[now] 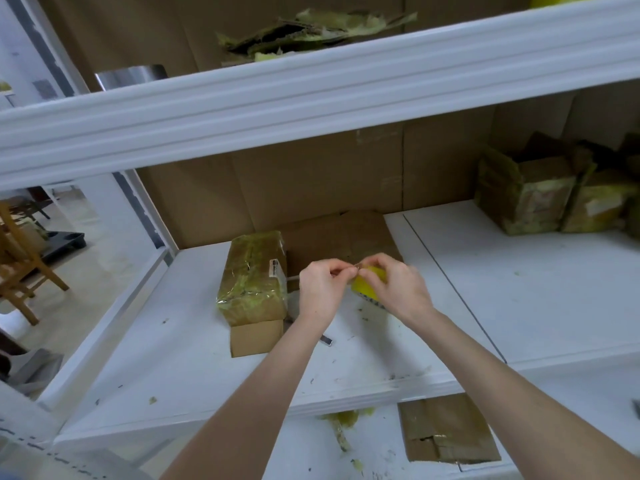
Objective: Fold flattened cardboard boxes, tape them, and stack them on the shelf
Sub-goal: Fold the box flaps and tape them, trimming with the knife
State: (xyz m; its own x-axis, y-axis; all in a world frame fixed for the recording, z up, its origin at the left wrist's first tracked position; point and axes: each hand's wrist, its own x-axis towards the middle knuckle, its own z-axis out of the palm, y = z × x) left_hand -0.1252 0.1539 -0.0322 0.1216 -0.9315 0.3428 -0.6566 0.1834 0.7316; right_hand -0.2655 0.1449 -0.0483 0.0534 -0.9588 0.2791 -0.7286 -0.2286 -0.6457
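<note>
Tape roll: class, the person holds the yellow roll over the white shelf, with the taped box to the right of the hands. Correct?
No. The head view shows the taped box left of the left hand and right hand, not right. The yellow tape roll is held over the white shelf.

Tape roll mostly hid. by right hand; box label unreadable.

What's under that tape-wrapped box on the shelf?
Plain brown cardboard pokes out beneath the taped box at its near end. The box covers the rest, so whether it is a second box or a flap, I cannot tell.
</note>
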